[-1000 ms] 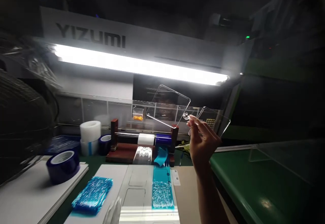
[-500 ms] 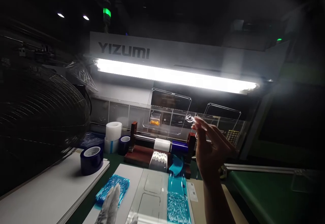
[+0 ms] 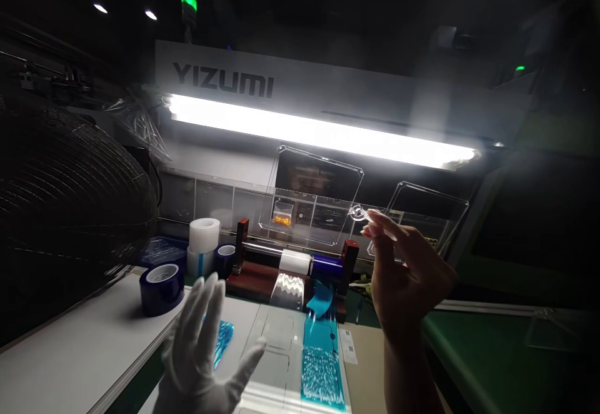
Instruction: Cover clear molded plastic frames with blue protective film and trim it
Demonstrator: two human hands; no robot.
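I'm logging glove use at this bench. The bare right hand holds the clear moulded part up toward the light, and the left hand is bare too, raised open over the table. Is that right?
Not quite. The head view shows the left hand in a white glove, not bare. The rest stands: it is raised open over the table, and the bare right hand holds the clear moulded part up toward the light.

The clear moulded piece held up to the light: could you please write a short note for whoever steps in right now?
Right hand: bare, raised, pinching the clear moulded piece at its centre runner, two clear panels spread to either side before the light bar.
Left hand: white glove, open, holding nothing, above the work mat.
On the bench: blue film strip on the mat, film roll holder behind it, blue tape roll to the left.
Done: piece lifted clear of the bench.
Left: no film on either panel, as far as can be seen.
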